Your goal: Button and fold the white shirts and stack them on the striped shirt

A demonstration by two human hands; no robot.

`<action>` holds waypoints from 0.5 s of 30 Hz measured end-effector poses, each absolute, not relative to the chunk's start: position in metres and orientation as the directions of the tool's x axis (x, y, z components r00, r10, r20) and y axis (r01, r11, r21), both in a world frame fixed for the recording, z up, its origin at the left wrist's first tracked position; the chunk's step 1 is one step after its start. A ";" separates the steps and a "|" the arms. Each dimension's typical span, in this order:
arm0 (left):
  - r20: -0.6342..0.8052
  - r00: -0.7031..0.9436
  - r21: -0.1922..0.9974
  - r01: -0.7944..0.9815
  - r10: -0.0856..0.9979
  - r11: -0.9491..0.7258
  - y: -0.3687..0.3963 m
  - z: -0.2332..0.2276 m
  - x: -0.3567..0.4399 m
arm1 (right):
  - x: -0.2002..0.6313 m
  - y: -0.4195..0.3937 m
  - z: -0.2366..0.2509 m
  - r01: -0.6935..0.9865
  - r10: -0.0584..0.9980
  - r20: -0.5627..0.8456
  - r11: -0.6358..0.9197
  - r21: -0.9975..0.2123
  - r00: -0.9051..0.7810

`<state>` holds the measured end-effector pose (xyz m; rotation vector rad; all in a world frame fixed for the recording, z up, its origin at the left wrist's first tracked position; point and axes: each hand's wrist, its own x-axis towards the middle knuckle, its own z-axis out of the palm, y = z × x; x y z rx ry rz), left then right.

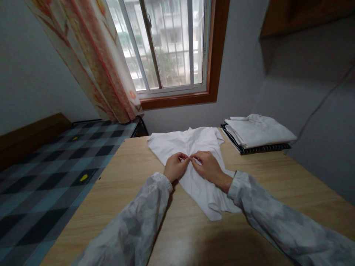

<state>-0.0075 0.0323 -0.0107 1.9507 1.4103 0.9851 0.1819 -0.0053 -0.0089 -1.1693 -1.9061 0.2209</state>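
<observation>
On the wooden table (277, 192) right in front of me there's a white shirt (191, 147) spread out flat, collar end pointing toward the window (166, 44) and the hem end trailing back toward my sleeves. Both hands are parked on the middle of it, right along the front placket. My left hand (175, 167) has its fingers curled in tight with thumb and forefinger pinched on a bit of the fabric, and my right hand (209, 168) is doing the same from the other side, fingertips pinched narrow on the cloth, so the two pinches nearly touch each other. Can't tell from this angle if it's a button or just the edge of the cloth between the fingers, too small to make out. Off to the right, near the wall, sits a stack of folded clothes (257, 133), white ones on top and something dark striped at the bottom, well apart from the shirt I'm on. To the left of the table is a bed with a checked blue and black cover (50, 173), and a flowery orange curtain (97, 62) hangs down beside the window.
</observation>
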 end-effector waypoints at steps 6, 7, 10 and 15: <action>0.081 0.276 0.963 0.225 0.958 -0.146 0.042 -0.006 -0.006 | 0.182 -0.003 -0.016 0.517 0.779 0.617 0.575 -0.634 -0.108; 0.058 0.282 0.974 0.193 0.958 -0.116 0.042 -0.005 -0.006 | 0.182 -0.003 -0.016 0.505 0.778 0.619 0.579 -0.640 -0.107; 0.034 0.302 0.989 0.127 0.953 -0.076 0.041 0.000 -0.005 | 0.182 -0.005 -0.012 0.518 0.779 0.615 0.577 -0.632 -0.118; -0.008 0.358 0.995 0.100 0.934 -0.030 0.042 0.006 -0.010 | 0.181 -0.009 -0.006 0.559 0.792 0.591 0.561 -0.610 -0.150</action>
